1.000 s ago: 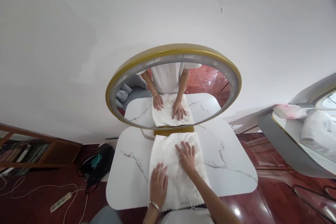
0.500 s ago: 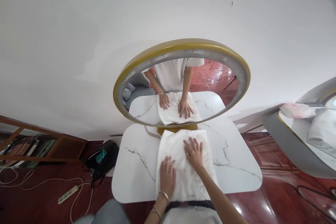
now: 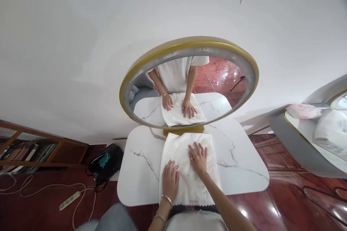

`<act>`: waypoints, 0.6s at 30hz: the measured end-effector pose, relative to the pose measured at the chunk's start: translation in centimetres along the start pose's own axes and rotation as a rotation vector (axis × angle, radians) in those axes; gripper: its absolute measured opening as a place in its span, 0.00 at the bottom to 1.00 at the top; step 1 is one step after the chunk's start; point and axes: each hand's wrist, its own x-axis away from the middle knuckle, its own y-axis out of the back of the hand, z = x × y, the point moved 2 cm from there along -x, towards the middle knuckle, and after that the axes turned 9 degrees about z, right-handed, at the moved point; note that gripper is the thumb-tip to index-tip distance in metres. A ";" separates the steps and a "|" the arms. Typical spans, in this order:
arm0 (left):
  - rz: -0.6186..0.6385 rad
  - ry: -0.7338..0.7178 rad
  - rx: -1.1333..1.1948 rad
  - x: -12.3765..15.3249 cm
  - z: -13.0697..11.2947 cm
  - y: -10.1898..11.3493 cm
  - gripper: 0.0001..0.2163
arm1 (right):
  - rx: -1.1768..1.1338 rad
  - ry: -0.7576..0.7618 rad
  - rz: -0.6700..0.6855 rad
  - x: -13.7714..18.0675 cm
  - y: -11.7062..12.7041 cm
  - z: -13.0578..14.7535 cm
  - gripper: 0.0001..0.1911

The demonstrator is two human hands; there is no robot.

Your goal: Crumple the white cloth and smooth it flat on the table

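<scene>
A white towel [image 3: 179,151] lies spread on a white marble-look table [image 3: 238,166], its near edge at the table's front. My left hand [image 3: 170,180] rests flat on the towel's near left part, fingers stretched out, a bracelet at the wrist. My right hand [image 3: 199,157] lies flat on the towel's middle, fingers spread, a ring on one finger. Neither hand holds anything. A round gold-framed mirror [image 3: 189,47] stands behind the towel and reflects both hands and the towel.
A black bag [image 3: 104,164] and a power strip [image 3: 69,201] with cables lie on the red floor at the left. A wooden shelf [image 3: 40,149] runs along the left wall. Another mirror and table [image 3: 311,144] stand at the right.
Both hands stay flat on the towel with only slight shifts. The view has moved a little, so the table and mirror sit slightly further right.
</scene>
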 end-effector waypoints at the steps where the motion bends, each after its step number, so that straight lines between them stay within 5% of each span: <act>1: -0.003 0.002 -0.007 0.5 0.6 0.3 0.13 | -0.004 0.003 0.000 0.1 0.0 0.8 0.19; 10: -0.043 0.028 -0.087 4.7 5.9 3.2 0.13 | -0.003 0.171 0.177 1.3 -0.2 7.8 0.27; 18: -0.059 0.097 -0.124 5.7 11.2 4.9 0.13 | -0.054 0.294 0.203 -0.3 -2.6 13.7 0.26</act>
